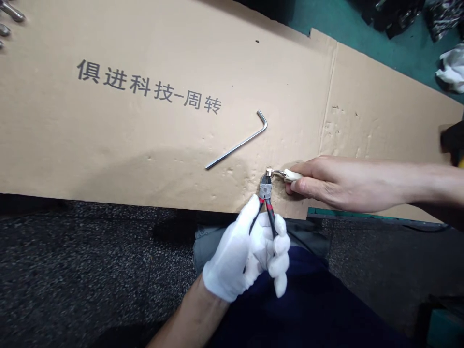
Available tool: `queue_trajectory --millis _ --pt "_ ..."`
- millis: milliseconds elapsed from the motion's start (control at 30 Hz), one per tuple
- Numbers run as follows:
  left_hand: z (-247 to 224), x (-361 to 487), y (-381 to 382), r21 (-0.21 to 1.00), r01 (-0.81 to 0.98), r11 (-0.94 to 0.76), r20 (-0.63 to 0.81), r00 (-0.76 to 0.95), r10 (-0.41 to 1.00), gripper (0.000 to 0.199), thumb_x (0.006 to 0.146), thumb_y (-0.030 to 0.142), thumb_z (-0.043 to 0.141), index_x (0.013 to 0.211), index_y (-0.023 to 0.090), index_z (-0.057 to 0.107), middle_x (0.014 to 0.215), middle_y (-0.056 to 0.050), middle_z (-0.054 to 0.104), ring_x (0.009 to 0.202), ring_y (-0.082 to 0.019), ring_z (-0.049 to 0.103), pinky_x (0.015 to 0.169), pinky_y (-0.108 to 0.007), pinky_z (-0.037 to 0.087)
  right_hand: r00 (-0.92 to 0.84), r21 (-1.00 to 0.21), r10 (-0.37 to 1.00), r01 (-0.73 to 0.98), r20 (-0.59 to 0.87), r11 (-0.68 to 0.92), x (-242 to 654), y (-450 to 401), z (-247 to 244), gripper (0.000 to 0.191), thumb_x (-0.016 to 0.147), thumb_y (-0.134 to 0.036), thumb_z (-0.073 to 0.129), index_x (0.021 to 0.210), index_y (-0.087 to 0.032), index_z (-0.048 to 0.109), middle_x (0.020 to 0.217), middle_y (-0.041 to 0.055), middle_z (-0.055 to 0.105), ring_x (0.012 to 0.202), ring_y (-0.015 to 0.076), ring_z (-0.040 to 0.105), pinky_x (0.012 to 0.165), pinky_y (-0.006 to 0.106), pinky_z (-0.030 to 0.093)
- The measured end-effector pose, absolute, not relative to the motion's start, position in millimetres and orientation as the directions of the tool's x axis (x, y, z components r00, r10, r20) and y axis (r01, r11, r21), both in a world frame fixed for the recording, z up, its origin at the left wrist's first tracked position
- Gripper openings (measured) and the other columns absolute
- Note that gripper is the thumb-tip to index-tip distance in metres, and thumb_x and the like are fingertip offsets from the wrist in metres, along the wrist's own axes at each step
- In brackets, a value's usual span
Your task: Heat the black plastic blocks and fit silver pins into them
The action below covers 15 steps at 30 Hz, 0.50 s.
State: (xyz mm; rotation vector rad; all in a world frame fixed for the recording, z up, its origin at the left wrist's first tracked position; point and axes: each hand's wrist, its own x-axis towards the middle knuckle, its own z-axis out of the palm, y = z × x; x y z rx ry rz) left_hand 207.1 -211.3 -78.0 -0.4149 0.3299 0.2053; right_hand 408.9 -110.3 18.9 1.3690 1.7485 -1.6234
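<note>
A gloved left hand [232, 258] grips diagonal cutters [266, 190], jaws at a small metal fitting [269, 172]; a bare right hand [321, 182] pinches a white-handled metal piece [292, 176].

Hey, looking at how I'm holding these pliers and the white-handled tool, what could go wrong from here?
The small metal piece sits at the tips of the pliers in your gloved left hand, so it might slip out. Your right hand is bare and close to those tips; if the white-handled tool skids, a finger could get nicked. The hex key lies loose nearby and might get knocked.
</note>
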Motion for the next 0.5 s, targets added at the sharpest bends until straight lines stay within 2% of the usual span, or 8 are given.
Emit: queue_trajectory --millis 167,267,500 --pt "-81 204 -219 -0.418 -0.338 0.843 -0.306 0.926 0.219 0.068 0.104 0.063 0.024 0.091 0.015 0.069 0.07 -0.006 0.069 0.052 -0.023 0.07 0.047 -0.041 0.061 -0.379 -0.483 0.397 0.852 -0.836 -0.204 412 -107 22 0.037 0.104 -0.039 0.038 0.077 -0.021 0.056 0.072 0.0008 0.061 0.061 0.0158 0.051 0.055 0.029 0.04" --pt "-81 202 -223 -0.466 -0.358 0.809 -0.25 0.931 0.268 0.065 0.106 0.059 0.024 0.092 0.016 0.071 0.068 -0.005 0.069 0.051 -0.022 0.07 0.047 -0.039 0.062 -0.352 -0.449 0.379 0.87 -0.856 -0.206 412 -104 22 0.041 0.105 -0.039 0.034 0.077 -0.022 0.059 0.072 0.0018 0.064 0.06 0.0168 0.054 0.055 0.029 0.041" --pt "-84 198 -228 -0.522 -0.405 0.751 -0.222 0.914 0.339 0.062 0.107 0.055 0.022 0.099 0.018 0.071 0.065 -0.003 0.07 0.05 -0.019 0.072 0.047 -0.031 0.061 -0.388 -0.46 0.379 0.88 -0.84 -0.118 392 -97 28 0.038 0.103 -0.036 0.036 0.069 -0.022 0.046 0.071 0.0011 0.059 0.064 0.0164 0.053 0.06 0.028 0.043"
